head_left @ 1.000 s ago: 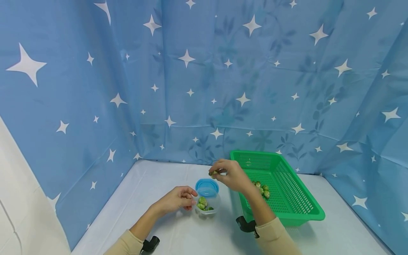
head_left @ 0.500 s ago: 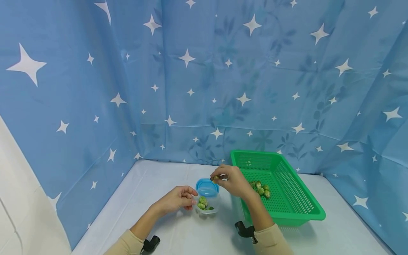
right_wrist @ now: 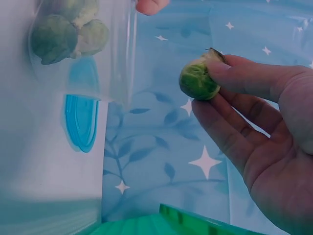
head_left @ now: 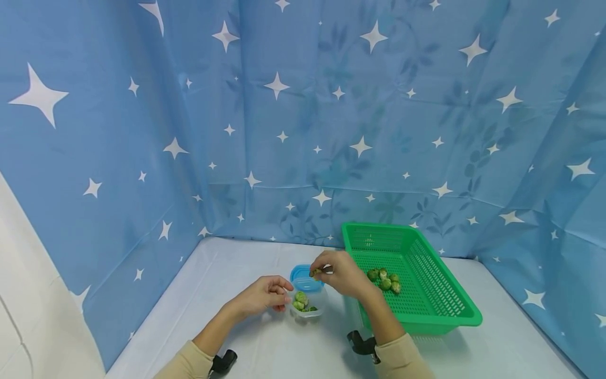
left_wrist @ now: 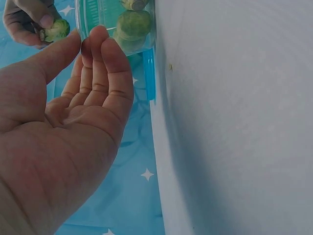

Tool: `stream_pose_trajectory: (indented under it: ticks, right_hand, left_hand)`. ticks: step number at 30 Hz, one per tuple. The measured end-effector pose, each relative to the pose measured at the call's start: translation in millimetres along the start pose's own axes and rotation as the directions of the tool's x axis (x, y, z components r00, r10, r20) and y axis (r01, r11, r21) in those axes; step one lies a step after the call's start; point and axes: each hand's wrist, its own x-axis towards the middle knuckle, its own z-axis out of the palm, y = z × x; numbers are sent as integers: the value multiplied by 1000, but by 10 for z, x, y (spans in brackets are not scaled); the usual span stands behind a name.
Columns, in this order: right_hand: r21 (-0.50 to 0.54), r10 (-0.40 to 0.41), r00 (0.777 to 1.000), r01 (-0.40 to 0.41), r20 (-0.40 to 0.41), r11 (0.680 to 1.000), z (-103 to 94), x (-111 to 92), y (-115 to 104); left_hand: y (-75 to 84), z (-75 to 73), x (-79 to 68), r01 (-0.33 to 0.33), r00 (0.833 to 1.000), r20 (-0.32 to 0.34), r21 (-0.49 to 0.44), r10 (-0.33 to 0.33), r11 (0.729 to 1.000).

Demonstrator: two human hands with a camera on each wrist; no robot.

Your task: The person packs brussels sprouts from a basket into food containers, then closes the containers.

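Observation:
Between thumb and fingertips my right hand (head_left: pixel 344 273) pinches a Brussels sprout (right_wrist: pixel 199 81), held in the air above the blue lid (head_left: pixel 306 284). A small clear plastic container (head_left: pixel 316 313) stands in front of that lid with several Brussels sprouts (head_left: pixel 300 301) inside. My left hand (head_left: pixel 261 298) is at the container's left side, its fingers relaxed and its fingertips right at the wall. In the left wrist view the left palm (left_wrist: pixel 73 127) shows bare, with nothing held in it.
To the right stands a green plastic basket (head_left: pixel 437 284) with several Brussels sprouts (head_left: pixel 385 284) in its left part. White cloth (head_left: pixel 236 347) covers the table. A blue star-patterned curtain (head_left: pixel 293 116) hangs behind and at both sides.
My right hand has lowered a little with the Brussels sprout, moving nearer to the container and over the lid. More sprouts in the basket are uncovered. The left hand has stayed put.

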Motion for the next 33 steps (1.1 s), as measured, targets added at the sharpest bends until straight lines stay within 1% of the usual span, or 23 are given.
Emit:
stream_pose_trajectory:
  ticks: [4, 8, 11, 18, 23, 26, 33]
  right_hand:
    - [-53, -5, 999, 7, 45, 999, 60, 10, 0]
    - [-131, 16, 996, -5, 85, 991, 129, 23, -4]
    - [-169, 39, 993, -19, 111, 985, 176, 36, -18]
    - [-183, 38, 988, -10, 148, 983, 247, 57, -29]
    - [-200, 69, 985, -36, 160, 979, 283, 64, -39]
    - [-206, 78, 984, -43, 162, 978, 305, 66, -46]
    - [-249, 68, 986, -27, 155, 968, 376, 68, -34]
  left_hand:
    - [4, -1, -1, -1, 1000, 1, 2, 1, 1000]
    - [6, 0, -2, -4, 1000, 2, 2, 4, 1000]
    - [12, 3, -7, -7, 1000, 0, 5, 7, 1000]
    - [15, -5, -6, -10, 1000, 9, 10, 10, 1000]
    - [9, -6, -5, -8, 1000, 8, 4, 8, 1000]
    - [8, -3, -10, -7, 1000, 6, 1, 7, 1000]
    - [2, -2, -10, -7, 1000, 8, -6, 7, 1000]
